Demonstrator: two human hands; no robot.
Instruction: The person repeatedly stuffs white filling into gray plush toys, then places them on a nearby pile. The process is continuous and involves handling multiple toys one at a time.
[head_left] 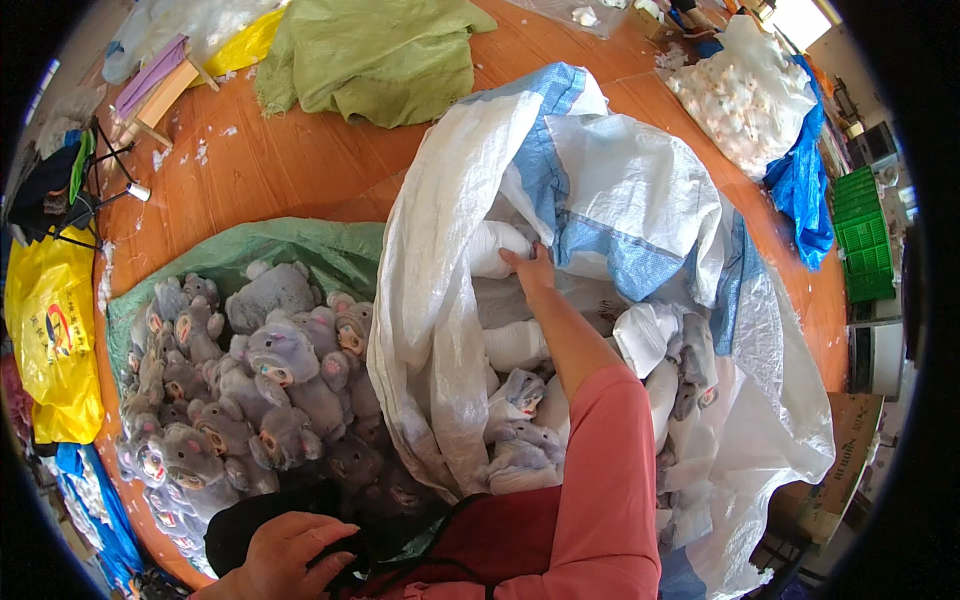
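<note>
My right hand (pixel 532 268) reaches deep into a large white and blue woven sack (pixel 620 190) and touches a white stuffed piece (pixel 498 248) near the sack's far inner wall. More white and grey plush parts (pixel 520 400) lie inside the sack around my forearm. My left hand (pixel 290 555) rests low at the front, fingers curled on a black cloth (pixel 235 530) at my lap. To its left a green sack (pixel 300 245) holds a heap of several grey plush animals (pixel 250 390).
An orange-brown floor (pixel 300 160) lies beyond. A green cloth (pixel 380 55) lies at the back, a white bag of stuffing (pixel 745 95) and blue plastic (pixel 800 190) at the right, green crates (pixel 865 235) beyond it, a yellow bag (pixel 50 330) at the left.
</note>
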